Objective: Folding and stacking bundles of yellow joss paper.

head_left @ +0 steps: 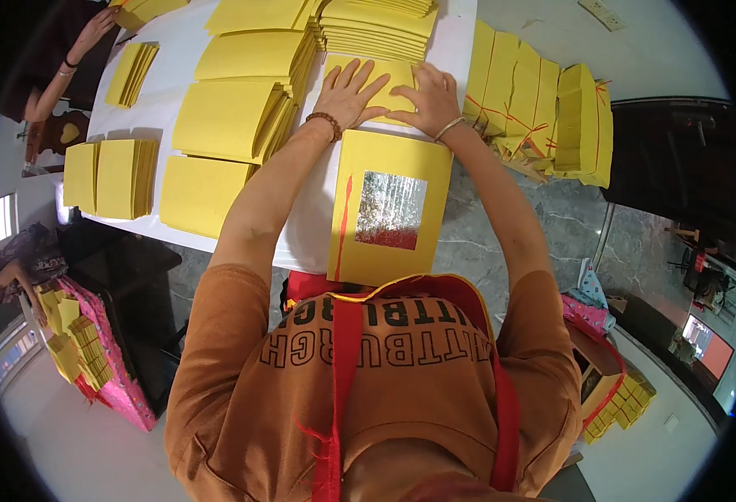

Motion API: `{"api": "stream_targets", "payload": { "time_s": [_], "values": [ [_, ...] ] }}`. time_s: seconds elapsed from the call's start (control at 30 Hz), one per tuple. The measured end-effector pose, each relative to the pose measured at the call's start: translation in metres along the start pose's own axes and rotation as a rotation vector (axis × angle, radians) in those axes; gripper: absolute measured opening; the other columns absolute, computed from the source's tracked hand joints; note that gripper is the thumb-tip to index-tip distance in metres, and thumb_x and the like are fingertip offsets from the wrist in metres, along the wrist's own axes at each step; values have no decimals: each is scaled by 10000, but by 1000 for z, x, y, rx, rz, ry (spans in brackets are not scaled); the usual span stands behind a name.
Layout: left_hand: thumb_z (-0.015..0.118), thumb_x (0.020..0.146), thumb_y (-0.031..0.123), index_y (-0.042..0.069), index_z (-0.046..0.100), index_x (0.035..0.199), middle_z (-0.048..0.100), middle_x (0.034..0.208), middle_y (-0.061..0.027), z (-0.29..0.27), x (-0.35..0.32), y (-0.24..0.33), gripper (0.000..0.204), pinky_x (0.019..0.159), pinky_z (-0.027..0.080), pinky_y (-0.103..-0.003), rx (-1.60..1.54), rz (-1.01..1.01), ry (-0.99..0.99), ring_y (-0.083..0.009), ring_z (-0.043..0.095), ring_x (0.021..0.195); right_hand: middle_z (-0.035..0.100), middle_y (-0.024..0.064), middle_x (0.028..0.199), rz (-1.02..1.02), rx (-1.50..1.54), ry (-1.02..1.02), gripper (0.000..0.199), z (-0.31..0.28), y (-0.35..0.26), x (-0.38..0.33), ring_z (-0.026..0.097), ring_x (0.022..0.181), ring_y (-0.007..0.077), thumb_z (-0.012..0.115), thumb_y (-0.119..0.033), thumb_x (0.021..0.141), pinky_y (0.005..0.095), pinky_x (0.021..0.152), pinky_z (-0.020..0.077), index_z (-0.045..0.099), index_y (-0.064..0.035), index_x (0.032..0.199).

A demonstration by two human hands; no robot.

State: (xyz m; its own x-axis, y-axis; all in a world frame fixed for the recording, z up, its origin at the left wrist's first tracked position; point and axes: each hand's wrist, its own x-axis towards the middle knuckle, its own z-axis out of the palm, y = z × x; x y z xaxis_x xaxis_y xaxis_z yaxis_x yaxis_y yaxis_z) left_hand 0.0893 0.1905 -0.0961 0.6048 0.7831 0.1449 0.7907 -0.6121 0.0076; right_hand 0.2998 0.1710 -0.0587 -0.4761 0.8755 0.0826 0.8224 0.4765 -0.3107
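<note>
A piece of yellow paper (376,69) lies at the table's far right, under both my hands. My left hand (351,94) rests flat on it with fingers spread. At its right side my right hand (429,100) touches the paper, the thumb stretched inward and the other fingers partly bent. Nearer my body, a yellow sheet or stack (347,159) bears a silver foil square (391,205) with a red lower band, and a red streak runs down its left side. How many layers lie under my palms cannot be made out.
Folded yellow paper stacks (225,117) cover the white table (154,134) to the left. Beyond my hands is another stack (376,33). Yellow bundles tied with red string (510,92) stand off the right edge. Another person's hand (96,29) holds yellow paper at the far left.
</note>
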Motion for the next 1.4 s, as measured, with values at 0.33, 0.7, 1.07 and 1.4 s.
{"api": "stream_targets", "payload": {
  "time_s": [0.33, 0.7, 1.07, 1.4],
  "values": [
    [388, 840, 610, 304, 290, 1387, 232, 1460, -77, -3, -2, 0, 634, 1080, 133, -479, -35, -26, -9, -274, 175, 1350, 305, 76, 1366, -62, -119, 268, 551, 24, 4, -8, 202, 1290, 312, 646, -583, 645, 568, 991, 140, 606, -276, 1102],
    [532, 840, 401, 178, 466, 1289, 360, 1384, -141, -33, 10, 0, 506, 1054, 219, -450, -360, -99, -53, -311, 285, 1298, 474, -20, 1224, -186, 101, 62, 316, 28, 18, -5, 367, 1197, 222, 658, -441, 720, 436, 967, 232, 639, -293, 998],
    [538, 869, 136, 22, 609, 1073, 641, 864, -109, -141, -93, 66, 244, 646, 470, -260, -1147, -367, 144, -158, 599, 748, 537, 28, 1194, -214, 184, -47, 317, 8, 26, 10, 457, 1123, 241, 641, -413, 772, 397, 931, 346, 652, -230, 1031],
    [509, 903, 92, -6, 598, 1065, 626, 923, -49, -98, -170, 73, 209, 773, 439, -235, -1408, -663, 360, -106, 567, 853, 572, 63, 1136, 62, 727, 228, 316, -56, -17, -54, 525, 1050, 168, 623, -222, 832, 292, 893, 406, 598, -60, 1102]
  ]
}}
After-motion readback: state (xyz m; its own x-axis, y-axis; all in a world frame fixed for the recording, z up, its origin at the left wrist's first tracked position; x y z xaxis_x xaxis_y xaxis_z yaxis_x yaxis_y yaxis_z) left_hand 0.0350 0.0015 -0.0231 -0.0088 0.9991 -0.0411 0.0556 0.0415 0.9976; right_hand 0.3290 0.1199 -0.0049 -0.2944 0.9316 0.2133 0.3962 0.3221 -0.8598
